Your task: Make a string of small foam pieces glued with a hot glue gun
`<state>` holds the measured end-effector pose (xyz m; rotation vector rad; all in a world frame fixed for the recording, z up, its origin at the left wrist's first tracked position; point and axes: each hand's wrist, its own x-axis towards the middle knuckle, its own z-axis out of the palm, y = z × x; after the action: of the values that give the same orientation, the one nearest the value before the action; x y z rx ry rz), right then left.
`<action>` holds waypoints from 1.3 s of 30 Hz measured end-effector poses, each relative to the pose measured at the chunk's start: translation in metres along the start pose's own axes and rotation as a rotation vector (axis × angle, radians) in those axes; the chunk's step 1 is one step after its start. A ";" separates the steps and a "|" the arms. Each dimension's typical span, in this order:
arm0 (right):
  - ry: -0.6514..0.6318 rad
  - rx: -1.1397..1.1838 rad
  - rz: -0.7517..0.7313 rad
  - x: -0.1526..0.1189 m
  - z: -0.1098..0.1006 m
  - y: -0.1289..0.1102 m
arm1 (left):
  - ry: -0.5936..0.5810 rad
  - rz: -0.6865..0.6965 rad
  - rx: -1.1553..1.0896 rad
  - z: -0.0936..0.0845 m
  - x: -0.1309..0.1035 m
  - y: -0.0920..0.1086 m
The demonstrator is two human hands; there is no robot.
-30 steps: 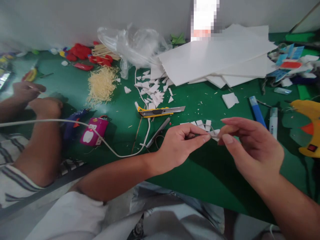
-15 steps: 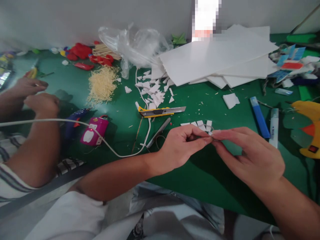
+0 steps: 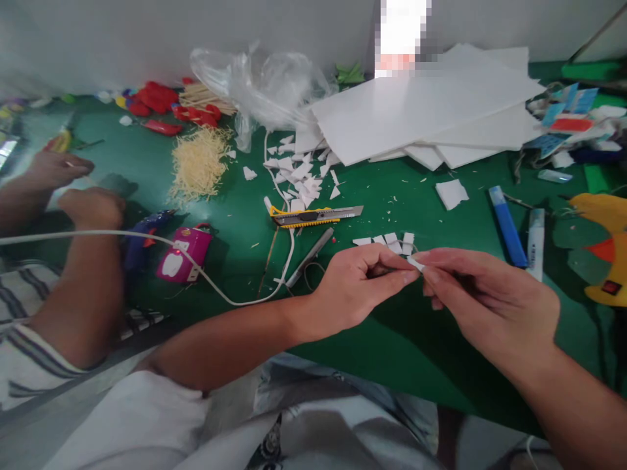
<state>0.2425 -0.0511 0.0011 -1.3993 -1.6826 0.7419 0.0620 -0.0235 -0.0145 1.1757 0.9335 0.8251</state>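
Note:
Above the green table, a small white foam piece (image 3: 416,264) sits between the fingertips of both my hands. My right hand (image 3: 494,300) pinches it between thumb and forefinger. Closed in a pinch at its other end is my left hand (image 3: 355,287); the fingers partly hide the piece. Just behind lie several small cut white foam pieces (image 3: 392,243) in a loose row. A yellow-and-grey utility knife (image 3: 316,215) rests beyond my left hand with its blade out. Next to it lies a grey pen-like stick (image 3: 309,258).
White foam sheets (image 3: 431,104) lie stacked at the back, beside scattered foam scraps (image 3: 298,176). A white cable (image 3: 230,301) runs past a magenta power adapter (image 3: 185,254). Right are a blue marker (image 3: 508,225) and a yellow glue gun (image 3: 607,248). Another person's hands (image 3: 93,202) are at left.
My right fingers have shifted on the piece, and more of its white surface shows. My left hand has barely moved. The other person's near hand has moved slightly right.

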 end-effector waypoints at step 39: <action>0.042 -0.237 -0.411 0.010 -0.002 0.006 | -0.122 -0.080 -0.018 -0.015 0.010 0.011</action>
<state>0.2466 -0.0405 -0.0004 -1.1543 -1.9887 0.2872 0.0519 -0.0071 -0.0069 1.1524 0.8657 0.6885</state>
